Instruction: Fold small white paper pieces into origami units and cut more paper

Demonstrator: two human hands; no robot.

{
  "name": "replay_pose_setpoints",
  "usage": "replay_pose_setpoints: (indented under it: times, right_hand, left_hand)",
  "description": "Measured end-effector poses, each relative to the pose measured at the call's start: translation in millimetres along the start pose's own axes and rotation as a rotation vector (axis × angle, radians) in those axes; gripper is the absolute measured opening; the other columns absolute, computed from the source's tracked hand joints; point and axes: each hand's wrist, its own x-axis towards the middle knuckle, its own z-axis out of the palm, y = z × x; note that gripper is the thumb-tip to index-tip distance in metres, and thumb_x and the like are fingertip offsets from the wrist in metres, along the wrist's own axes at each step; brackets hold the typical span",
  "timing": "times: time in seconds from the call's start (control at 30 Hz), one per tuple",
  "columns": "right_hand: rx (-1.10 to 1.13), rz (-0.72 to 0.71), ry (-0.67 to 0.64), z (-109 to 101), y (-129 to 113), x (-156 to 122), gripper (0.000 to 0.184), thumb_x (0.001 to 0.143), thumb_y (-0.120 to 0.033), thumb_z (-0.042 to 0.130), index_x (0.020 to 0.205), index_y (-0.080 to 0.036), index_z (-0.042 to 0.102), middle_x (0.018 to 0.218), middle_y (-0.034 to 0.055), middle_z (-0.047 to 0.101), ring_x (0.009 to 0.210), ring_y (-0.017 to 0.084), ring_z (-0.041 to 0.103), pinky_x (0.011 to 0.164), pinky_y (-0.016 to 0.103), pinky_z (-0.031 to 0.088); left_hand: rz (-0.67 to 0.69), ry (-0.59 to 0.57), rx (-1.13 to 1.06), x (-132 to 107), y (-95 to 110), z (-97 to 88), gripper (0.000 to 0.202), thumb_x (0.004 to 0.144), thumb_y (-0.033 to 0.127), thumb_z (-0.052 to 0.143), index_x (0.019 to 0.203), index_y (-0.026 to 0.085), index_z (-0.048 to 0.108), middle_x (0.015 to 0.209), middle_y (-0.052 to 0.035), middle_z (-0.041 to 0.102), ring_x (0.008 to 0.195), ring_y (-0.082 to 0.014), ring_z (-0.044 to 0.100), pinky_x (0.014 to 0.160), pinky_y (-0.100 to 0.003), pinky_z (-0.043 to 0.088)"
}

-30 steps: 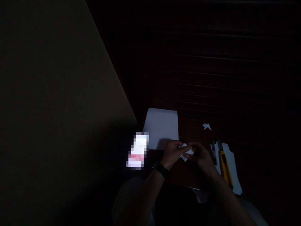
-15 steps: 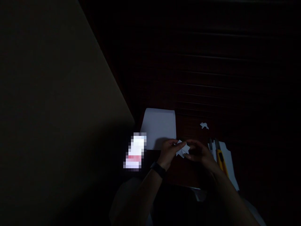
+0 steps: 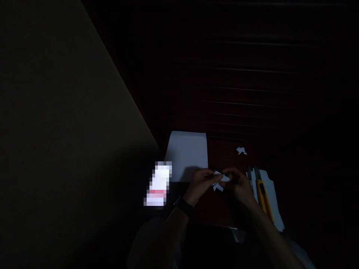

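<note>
Folded paper (image 3: 219, 186): over near tabletop (image 3: 213, 209), pinched between grips of our left hand (image 3: 199, 183) and right hand (image 3: 239, 184). We judge: hard tug could tear it; uneven pressure could leave it crooked.

Open lane: bare tabletop (image 3: 221, 152) between white sheet (image 3: 187, 154) and small folded piece (image 3: 241, 150). Nearer, left hand (image 3: 201, 182), right hand (image 3: 239, 183) and held paper (image 3: 218, 186) block lane. Right flank: yellow cutter (image 3: 264, 198) on papers (image 3: 270, 192). Left flank: lit screen (image 3: 158, 185), then pale wall (image 3: 70, 112).
</note>
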Motion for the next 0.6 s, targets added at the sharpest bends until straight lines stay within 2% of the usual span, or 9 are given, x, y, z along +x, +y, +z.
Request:
replay_pose_setpoints:
  times: [0.17, 0.3, 0.47, 0.6]
  right_hand:
    - [-0.138, -0.057, -0.134, -5, -10, 2, 0.028, 0.065, -0.021, 0.068, 0.092, -0.022, 0.060, 0.064, -0.0037, 0.053, 0.058, 0.014, 0.049, 0.053, 0.025, 0.040]
    - [-0.178, -0.049, -0.139, -9, -12, 5, 0.030, 0.064, -0.018, 0.068, 0.093, -0.022, 0.061, 0.063, -0.0042, 0.053, 0.058, 0.014, 0.049, 0.053, 0.025, 0.040]
    - [-0.187, -0.069, -0.090, -11, -14, 12, 0.031, 0.064, -0.019, 0.070, 0.093, -0.022, 0.060, 0.062, -0.0049, 0.051, 0.056, 0.013, 0.048, 0.052, 0.025, 0.039]
    - [-0.219, -0.106, -0.118, -13, -19, 14, 0.034, 0.068, -0.021, 0.066, 0.101, -0.024, 0.058, 0.074, -0.0016, 0.059, 0.066, 0.016, 0.054, 0.059, 0.027, 0.042]
  left_hand:
    - [-0.011, -0.116, 0.055, 6, 0, 0.5, 0.033, 0.065, 0.043, 0.071, 0.078, 0.013, 0.067, 0.067, -0.0061, 0.069, 0.060, -0.0170, 0.063, 0.052, -0.024, 0.043]
    - [0.002, -0.096, 0.125, 13, -1, 2.2, 0.034, 0.063, 0.045, 0.071, 0.073, 0.013, 0.067, 0.064, -0.0056, 0.068, 0.056, -0.0157, 0.061, 0.049, -0.023, 0.041]
    - [0.025, -0.099, 0.128, 25, -2, 2.9, 0.033, 0.064, 0.043, 0.071, 0.075, 0.012, 0.068, 0.065, -0.0045, 0.067, 0.057, -0.0142, 0.059, 0.051, -0.022, 0.041]
    - [0.047, -0.055, 0.206, 30, -3, 2.3, 0.032, 0.064, 0.042, 0.072, 0.076, 0.013, 0.070, 0.069, -0.0049, 0.067, 0.059, -0.0141, 0.058, 0.051, -0.021, 0.040]
